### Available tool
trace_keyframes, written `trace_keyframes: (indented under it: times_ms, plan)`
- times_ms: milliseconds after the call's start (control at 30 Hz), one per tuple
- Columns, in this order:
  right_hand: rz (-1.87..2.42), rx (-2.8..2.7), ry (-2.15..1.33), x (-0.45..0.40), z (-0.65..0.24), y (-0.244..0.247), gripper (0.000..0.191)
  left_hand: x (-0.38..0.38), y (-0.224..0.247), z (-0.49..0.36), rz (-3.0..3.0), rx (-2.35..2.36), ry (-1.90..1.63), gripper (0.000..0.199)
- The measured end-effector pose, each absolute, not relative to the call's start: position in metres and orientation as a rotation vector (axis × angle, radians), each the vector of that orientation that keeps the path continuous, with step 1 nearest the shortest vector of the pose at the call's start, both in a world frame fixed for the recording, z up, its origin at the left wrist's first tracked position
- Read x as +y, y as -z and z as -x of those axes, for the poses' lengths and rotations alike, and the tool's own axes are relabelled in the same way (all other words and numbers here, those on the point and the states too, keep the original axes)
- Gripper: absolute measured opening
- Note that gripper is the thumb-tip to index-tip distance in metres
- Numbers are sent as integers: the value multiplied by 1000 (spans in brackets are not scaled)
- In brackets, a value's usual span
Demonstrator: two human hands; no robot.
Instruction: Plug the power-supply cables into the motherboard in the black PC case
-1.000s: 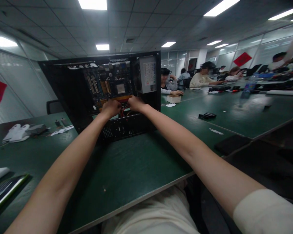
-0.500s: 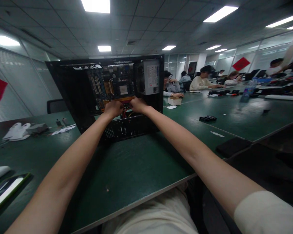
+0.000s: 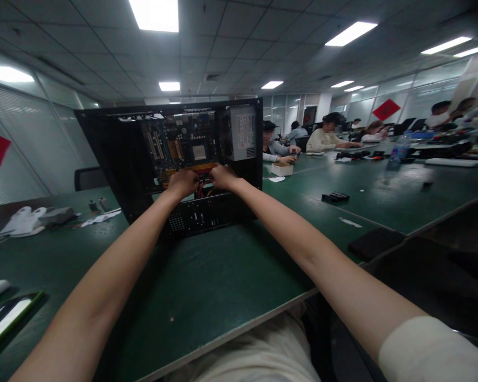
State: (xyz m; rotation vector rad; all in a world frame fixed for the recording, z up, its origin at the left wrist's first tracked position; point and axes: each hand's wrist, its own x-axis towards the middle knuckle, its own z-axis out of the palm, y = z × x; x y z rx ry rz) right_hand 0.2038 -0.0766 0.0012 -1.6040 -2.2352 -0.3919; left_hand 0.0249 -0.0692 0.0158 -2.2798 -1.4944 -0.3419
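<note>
An open black computer case stands upright on the green table, its inside facing me. Inside it are a motherboard and, at the upper right, a silver power supply. Both my arms reach into the lower middle of the case. My left hand is closed at the motherboard's lower edge, near an orange and red slot area. My right hand is closed just to the right, beside red and yellow cables. What the fingertips pinch is too small and hidden to make out.
White bag and grey box lie on the left, with a green-edged device nearer. A small white box, black pieces, a black pad and a bottle are on the right. People sit beyond.
The view has shifted slightly, so the case and both hands appear a little lower. Both hands stay closed at nearly the same spot in the case.
</note>
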Motion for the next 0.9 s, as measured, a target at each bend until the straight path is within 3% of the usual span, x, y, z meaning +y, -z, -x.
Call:
trace_keyframes:
  times_ms: [900]
  plan:
    - [1538,-2259,391,-67,-206,4,30,-75,-15,-23,2319,-1510,373,36]
